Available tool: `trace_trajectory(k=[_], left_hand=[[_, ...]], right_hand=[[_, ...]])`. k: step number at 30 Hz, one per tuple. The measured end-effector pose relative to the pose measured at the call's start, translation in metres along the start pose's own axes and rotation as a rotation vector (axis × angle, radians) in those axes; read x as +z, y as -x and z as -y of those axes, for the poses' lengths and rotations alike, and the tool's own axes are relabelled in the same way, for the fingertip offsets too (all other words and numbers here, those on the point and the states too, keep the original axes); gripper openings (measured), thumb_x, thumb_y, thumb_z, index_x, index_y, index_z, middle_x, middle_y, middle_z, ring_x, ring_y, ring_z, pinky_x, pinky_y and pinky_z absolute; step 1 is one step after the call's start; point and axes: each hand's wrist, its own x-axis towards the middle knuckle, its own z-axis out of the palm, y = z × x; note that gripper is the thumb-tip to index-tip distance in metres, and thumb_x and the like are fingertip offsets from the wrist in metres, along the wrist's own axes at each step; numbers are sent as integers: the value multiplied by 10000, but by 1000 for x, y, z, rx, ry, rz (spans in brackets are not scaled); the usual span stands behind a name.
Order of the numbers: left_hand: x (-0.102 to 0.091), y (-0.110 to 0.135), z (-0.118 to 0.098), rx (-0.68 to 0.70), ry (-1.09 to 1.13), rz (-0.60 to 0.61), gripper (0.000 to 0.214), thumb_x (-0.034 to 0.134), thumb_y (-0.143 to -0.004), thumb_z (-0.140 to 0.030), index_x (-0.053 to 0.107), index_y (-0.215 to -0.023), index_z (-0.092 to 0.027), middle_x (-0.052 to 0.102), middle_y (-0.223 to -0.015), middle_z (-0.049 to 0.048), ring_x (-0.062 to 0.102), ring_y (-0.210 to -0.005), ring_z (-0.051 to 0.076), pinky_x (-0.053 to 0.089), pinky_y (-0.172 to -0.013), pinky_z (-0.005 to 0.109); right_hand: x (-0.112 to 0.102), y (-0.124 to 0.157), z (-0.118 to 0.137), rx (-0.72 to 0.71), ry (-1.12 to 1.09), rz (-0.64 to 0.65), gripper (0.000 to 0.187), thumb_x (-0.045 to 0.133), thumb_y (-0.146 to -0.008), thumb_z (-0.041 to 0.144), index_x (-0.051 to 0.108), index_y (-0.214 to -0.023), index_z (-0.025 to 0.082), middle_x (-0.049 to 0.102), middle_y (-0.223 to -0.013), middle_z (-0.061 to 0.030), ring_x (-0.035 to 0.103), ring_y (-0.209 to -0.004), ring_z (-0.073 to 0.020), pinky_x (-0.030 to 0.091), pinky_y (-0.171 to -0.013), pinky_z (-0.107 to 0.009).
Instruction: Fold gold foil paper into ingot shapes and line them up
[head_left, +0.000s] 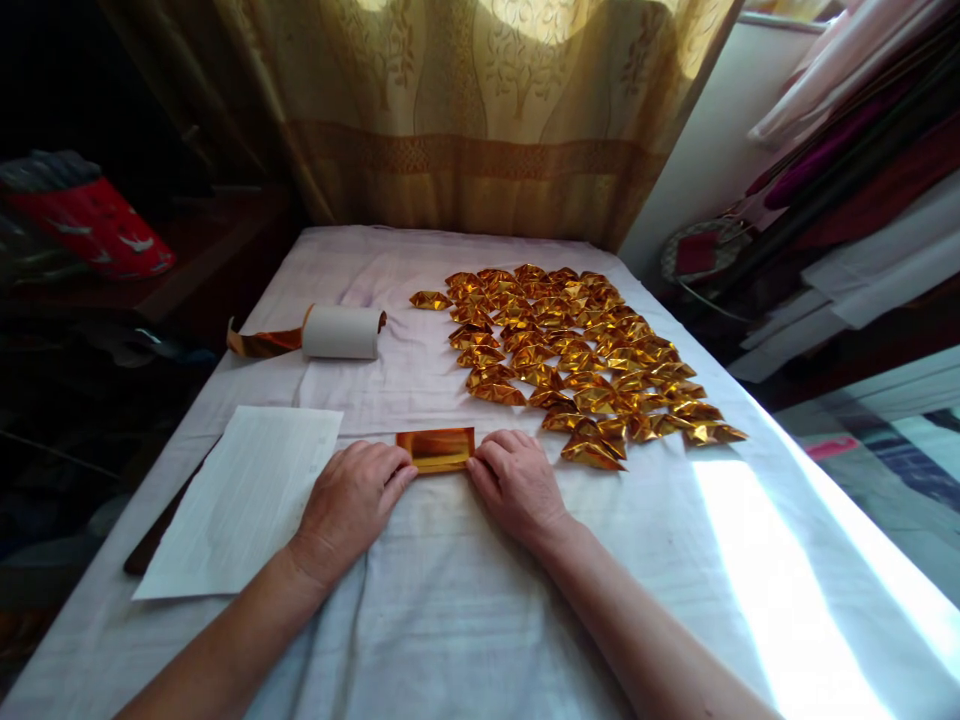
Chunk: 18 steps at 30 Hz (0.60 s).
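A small rectangle of gold foil paper [436,450] lies flat on the cloth-covered table, between my two hands. My left hand [356,495] pinches its lower left corner, thumb and fingertips together. At the right edge, my right hand [519,478] grips the foil the same way, with its fingers curled. To the right and beyond, rows of folded gold foil ingots [555,340] cover much of the table. One folded ingot [430,300] sits a little apart at their left end.
A grey-white roll [341,333] with a strip of orange-gold foil [266,343] stands back left. White paper [247,500] lies over a dark flat object [161,525] on the left. Beyond are a gold curtain [472,110], a red container [97,225] and hanging clothes [847,200].
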Motion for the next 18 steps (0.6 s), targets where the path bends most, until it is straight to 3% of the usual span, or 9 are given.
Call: trace_trajectory(k=[18], left_hand=[[0,-5,-2,-94,25,32,152,496,-937,-284,623,-888,-217,723,-931,39,645,-887,234,462,-835,371]], right_hand=[[6,-3,3,78,117,-16,251,558,-959,349,619,-757,214,640,-840,-56,538,-810,-215,334,-724,-341]])
